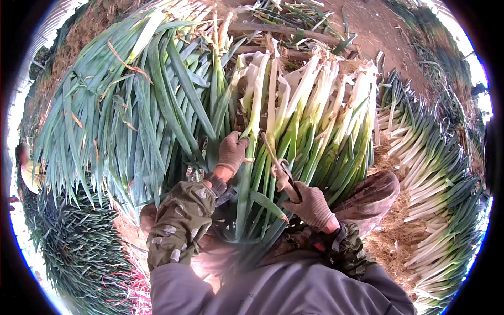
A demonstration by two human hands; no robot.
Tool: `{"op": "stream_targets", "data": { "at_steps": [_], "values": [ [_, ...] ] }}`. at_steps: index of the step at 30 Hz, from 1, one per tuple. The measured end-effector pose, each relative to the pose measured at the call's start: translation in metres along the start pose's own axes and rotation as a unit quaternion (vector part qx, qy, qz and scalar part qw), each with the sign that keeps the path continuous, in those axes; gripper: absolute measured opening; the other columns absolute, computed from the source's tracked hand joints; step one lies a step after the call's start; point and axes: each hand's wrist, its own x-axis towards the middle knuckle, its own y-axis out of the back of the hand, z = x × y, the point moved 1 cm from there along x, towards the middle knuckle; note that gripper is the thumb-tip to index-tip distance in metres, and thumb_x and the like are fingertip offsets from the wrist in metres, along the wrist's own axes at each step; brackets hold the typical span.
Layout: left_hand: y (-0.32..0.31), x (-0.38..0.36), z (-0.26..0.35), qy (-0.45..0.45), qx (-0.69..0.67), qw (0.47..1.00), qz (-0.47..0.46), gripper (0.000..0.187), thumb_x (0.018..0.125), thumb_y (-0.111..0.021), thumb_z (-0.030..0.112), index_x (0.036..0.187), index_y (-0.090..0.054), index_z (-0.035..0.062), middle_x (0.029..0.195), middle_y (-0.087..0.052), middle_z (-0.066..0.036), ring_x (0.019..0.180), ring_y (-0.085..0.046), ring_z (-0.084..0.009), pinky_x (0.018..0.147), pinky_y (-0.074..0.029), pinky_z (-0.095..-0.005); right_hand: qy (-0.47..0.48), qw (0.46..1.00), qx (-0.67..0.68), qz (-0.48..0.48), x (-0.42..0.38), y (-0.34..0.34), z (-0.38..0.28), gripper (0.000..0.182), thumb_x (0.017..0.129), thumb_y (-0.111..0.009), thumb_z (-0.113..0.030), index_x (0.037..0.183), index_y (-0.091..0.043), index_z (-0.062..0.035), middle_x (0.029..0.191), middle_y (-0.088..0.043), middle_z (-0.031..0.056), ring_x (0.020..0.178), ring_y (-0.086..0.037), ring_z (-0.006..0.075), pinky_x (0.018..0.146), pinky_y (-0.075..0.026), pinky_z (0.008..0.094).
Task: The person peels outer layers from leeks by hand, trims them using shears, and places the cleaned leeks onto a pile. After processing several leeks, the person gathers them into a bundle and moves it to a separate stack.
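Observation:
My left hand [231, 153], in a grey-brown knit glove, is closed round a leek [253, 113] where its pale stem turns green. The leek's white end points away from me and its leaves hang toward my lap. My right hand [311, 206], gloved alike, is closed on a scissors-like tool [285, 181] with a worn, curved dark grip. The tool's narrow tip reaches up beside the held leek, close to my left fingers. A row of leeks [315, 105] lies just beyond both hands, roots away from me.
To the left spreads a large heap of green leek leaves [121, 121]. Trimmed-looking leeks [425, 194] line the right side beside dry, straw-like roots [391, 236]. Pink strings [139, 289] lie at lower left. Wooden bars [286, 30] cross behind the row, with bare soil [367, 26] beyond.

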Motion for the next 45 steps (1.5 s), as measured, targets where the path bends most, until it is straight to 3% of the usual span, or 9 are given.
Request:
{"op": "stream_targets", "data": {
  "at_steps": [16,25,31,33,37,41,42,43,45],
  "values": [
    [-0.005,-0.004,-0.006,0.088,-0.166,0.981,0.049,0.016,0.099,-0.058,0.014,0.097,-0.063,-0.0015,0.077,-0.059,-0.002,0.067,-0.054,-0.0122,0.055,-0.051,-0.0321,-0.003,0.997,-0.046,0.068,0.13,0.011,0.003,0.039,0.072,-0.076,-0.036,0.082,-0.062,-0.0012,0.076,-0.064,0.0231,0.074,-0.063,0.041,0.07,-0.049,0.0468],
    [-0.003,-0.007,0.013,0.125,-0.208,0.967,-0.075,0.029,0.097,-0.062,0.018,0.119,-0.064,-0.001,0.097,-0.067,-0.004,0.081,-0.06,-0.0126,0.073,-0.051,-0.0299,-0.055,0.991,-0.088,0.08,0.206,0.047,-0.018,0.036,0.071,-0.073,-0.037,0.082,-0.07,-0.0022,0.081,-0.07,0.0215,0.081,-0.07,0.0386,0.078,-0.054,0.0454],
    [-0.016,0.002,0.012,0.109,-0.051,0.983,-0.137,0.031,0.094,-0.065,0.022,0.116,-0.065,0.0004,0.089,-0.065,-0.003,0.083,-0.059,-0.0123,0.071,-0.051,-0.032,-0.057,0.993,-0.066,0.086,0.219,0.061,-0.004,0.045,0.074,-0.074,-0.042,0.083,-0.07,0.002,0.08,-0.069,0.022,0.079,-0.07,0.0355,0.076,-0.053,0.0412],
    [-0.022,-0.02,0.06,0.093,-0.096,0.975,-0.177,0.039,0.092,-0.063,0.034,0.113,-0.063,0.0011,0.085,-0.065,-0.005,0.074,-0.06,-0.0174,0.068,-0.052,-0.0339,-0.08,0.994,-0.037,0.071,0.219,0.065,0.001,0.046,0.075,-0.075,-0.042,0.084,-0.069,0.0025,0.079,-0.068,0.0214,0.077,-0.07,0.0337,0.075,-0.053,0.0413],
    [-0.057,-0.034,0.045,-0.001,0.237,0.952,-0.195,0.053,0.091,-0.061,0.049,0.106,-0.059,-0.0025,0.088,-0.067,-0.026,0.08,-0.067,-0.041,0.075,-0.051,-0.0489,-0.042,0.996,-0.015,0.08,0.195,0.062,-0.018,0.042,0.078,-0.08,-0.037,0.086,-0.064,0.0006,0.07,-0.062,0.0089,0.062,-0.056,0.0207,0.063,-0.047,0.0379],
    [-0.007,0.008,0.108,-0.029,0.47,0.76,-0.448,0.062,0.088,-0.062,0.06,0.099,-0.066,-0.0007,0.087,-0.068,-0.024,0.083,-0.069,-0.0359,0.079,-0.053,-0.0474,0.059,0.997,0.015,0.04,0.174,0.052,-0.037,0.038,0.079,-0.079,-0.031,0.083,-0.057,-0.0008,0.068,-0.052,0.0061,0.065,-0.047,0.0164,0.063,-0.045,0.0348],
    [0.014,0.029,0.103,-0.105,0.428,0.823,-0.358,0.049,0.092,-0.064,0.047,0.111,-0.067,0.0012,0.092,-0.068,-0.021,0.085,-0.069,-0.0336,0.079,-0.055,-0.0456,0.041,0.997,0.057,0.036,0.176,0.044,-0.027,0.037,0.079,-0.08,-0.029,0.085,-0.057,0.0003,0.069,-0.053,0.0064,0.065,-0.047,0.0164,0.063,-0.045,0.0358],
    [0.031,0.036,0.123,0.087,0.301,0.94,-0.133,0.038,0.093,-0.066,0.031,0.121,-0.065,0.0048,0.098,-0.068,-0.02,0.087,-0.069,-0.0342,0.079,-0.056,-0.0443,0.029,0.997,0.07,0.029,0.172,0.048,-0.032,0.035,0.08,-0.08,-0.026,0.087,-0.059,0.0007,0.069,-0.056,0.0068,0.065,-0.05,0.0152,0.064,-0.046,0.0355],
    [0.052,0.09,0.107,-0.107,0.508,0.851,0.077,0.028,0.092,-0.068,0.025,0.113,-0.064,0.0067,0.107,-0.066,-0.017,0.097,-0.067,-0.0332,0.079,-0.057,-0.0434,0.013,0.996,0.085,-0.007,0.165,0.043,-0.038,0.035,0.08,-0.081,-0.026,0.089,-0.06,0.001,0.07,-0.058,0.007,0.066,-0.053,0.0147,0.065,-0.048,0.0347]
  ]
}}
